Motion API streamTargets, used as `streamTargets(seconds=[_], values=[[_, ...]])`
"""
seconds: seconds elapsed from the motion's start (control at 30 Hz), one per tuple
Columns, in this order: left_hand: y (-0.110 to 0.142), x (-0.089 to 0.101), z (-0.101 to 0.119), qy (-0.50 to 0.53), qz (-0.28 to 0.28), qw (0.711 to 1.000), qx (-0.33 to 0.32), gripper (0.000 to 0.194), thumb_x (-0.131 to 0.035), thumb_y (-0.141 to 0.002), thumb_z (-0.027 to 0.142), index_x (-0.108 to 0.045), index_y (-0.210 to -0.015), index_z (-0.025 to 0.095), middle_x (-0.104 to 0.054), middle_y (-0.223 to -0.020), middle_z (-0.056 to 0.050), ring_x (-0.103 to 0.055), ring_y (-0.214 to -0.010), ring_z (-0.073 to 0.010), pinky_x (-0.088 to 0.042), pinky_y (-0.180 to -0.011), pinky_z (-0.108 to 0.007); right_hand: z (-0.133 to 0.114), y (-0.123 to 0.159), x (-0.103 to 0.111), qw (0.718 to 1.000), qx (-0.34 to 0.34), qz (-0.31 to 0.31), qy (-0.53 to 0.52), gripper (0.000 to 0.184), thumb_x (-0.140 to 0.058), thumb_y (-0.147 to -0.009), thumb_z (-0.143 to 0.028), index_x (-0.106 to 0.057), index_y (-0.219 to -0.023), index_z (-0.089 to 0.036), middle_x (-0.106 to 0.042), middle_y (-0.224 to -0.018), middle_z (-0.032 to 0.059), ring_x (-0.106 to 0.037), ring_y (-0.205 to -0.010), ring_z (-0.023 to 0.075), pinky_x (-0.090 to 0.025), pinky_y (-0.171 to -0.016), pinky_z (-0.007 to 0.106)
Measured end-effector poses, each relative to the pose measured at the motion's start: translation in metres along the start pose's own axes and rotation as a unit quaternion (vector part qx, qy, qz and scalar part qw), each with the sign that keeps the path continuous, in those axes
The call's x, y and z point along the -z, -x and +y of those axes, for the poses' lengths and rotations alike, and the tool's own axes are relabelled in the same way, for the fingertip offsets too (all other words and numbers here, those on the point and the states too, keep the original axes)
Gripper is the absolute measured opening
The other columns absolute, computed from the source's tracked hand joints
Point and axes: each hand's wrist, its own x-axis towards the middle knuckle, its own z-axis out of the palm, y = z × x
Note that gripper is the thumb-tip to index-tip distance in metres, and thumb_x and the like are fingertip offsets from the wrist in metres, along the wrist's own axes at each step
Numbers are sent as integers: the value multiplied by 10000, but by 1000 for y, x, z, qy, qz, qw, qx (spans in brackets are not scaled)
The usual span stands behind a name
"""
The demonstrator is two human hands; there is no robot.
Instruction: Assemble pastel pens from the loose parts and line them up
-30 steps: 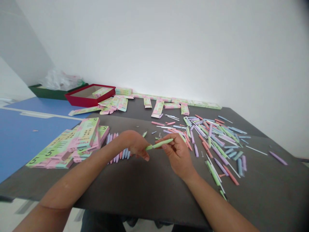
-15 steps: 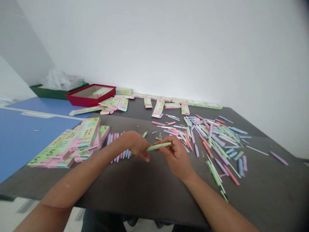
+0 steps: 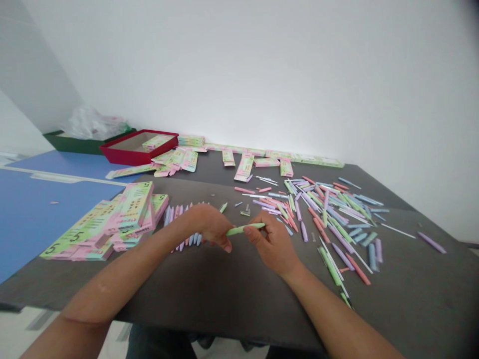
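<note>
A pale green paper stick (image 3: 245,229) lies level between my hands, gripped near its right end by the thumb and fingers of my right hand (image 3: 271,243). Its left tip reaches the curled fingers of my left hand (image 3: 211,225), and I cannot tell if they grip it. A row of pastel pink and blue sticks (image 3: 185,232) lies partly hidden behind my left wrist. To the right of my right hand spreads a loose scatter of pink, purple, green and blue sticks (image 3: 329,219). A stack of printed green-and-pink cards marked 5 (image 3: 112,224) lies left of my left forearm.
All this rests on a dark table (image 3: 232,299). Flat printed cards (image 3: 245,167) line the far edge near the white wall. Behind them sit a red box lid (image 3: 121,154) and a green tray holding a plastic bag (image 3: 90,142). A blue board (image 3: 48,214) lies at left.
The green stick has turned from tilted to nearly level between my fingers, and my right hand has rolled slightly. The view has shifted a little.
</note>
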Motion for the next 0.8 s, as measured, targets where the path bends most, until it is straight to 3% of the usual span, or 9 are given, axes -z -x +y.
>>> streamTargets(seconds=[0.07, 0.13, 0.27, 0.33, 0.5, 0.67, 0.8], values=[[1, 1, 0, 9, -9, 1000, -7, 416, -585, -776, 466, -648, -1097, 209, -711, -859, -72, -620, -656, -187, -429, -557, -249, 2, -1, 1, 1000, -6, -18, -8, 305, -541, -828, -473, -504, -719, -190, -479, -572, -31, -431, -533, 109, -304, -499, 233], [2, 2, -1, 28, -23, 999, -20, 378, -557, -797, 442, -655, -1064, 193, -706, -823, -65, -611, -619, -174, -418, -519, -237, 3, -1, 2, 998, -7, -43, -42, 314, -580, -795, -493, -518, -865, -194, -524, -626, -26, -459, -545, 116, -333, -505, 234], [3, 4, -3, 67, -38, 997, -27, 328, -549, -802, 399, -671, -995, 163, -685, -726, -49, -579, -541, -153, -397, -467, -227, 1, -1, 12, 991, 34, -54, -114, 541, -605, -795, -428, -350, -1224, -219, -595, -960, 49, -555, -701, 142, -441, -642, 274], [3, 4, -2, 63, -31, 997, -26, 310, -568, -791, 407, -684, -939, 159, -678, -699, -45, -570, -527, -152, -389, -464, -230, -2, -1, 19, 993, 62, -46, -91, 433, -567, -832, -338, -368, -1201, -230, -574, -1027, 63, -564, -778, 148, -448, -706, 288], [1, 2, 1, 15, -26, 999, -15, 337, -565, -805, 439, -674, -956, 158, -695, -761, -64, -574, -538, -147, -363, -459, -224, -5, -3, 30, 990, 98, -55, 87, 91, -499, -869, -262, -527, -937, -208, -589, -804, 30, -554, -723, 151, -400, -636, 263], [2, 3, 5, 27, -64, 997, -24, 334, -538, -826, 419, -668, -987, 158, -693, -760, -59, -562, -528, -137, -365, -447, -213, 0, -4, 27, 980, 97, -39, 168, 282, -458, -890, -418, -518, -733, -191, -506, -608, 0, -470, -565, 134, -295, -527, 255], [4, 4, 7, 37, -53, 998, -14, 353, -542, -816, 435, -673, -973, 147, -685, -729, -58, -569, -540, -145, -379, -463, -222, -2, -3, 29, 985, 97, -61, 126, 361, -571, -814, -456, -497, -1050, -192, -579, -767, 19, -515, -626, 143, -342, -560, 251]])
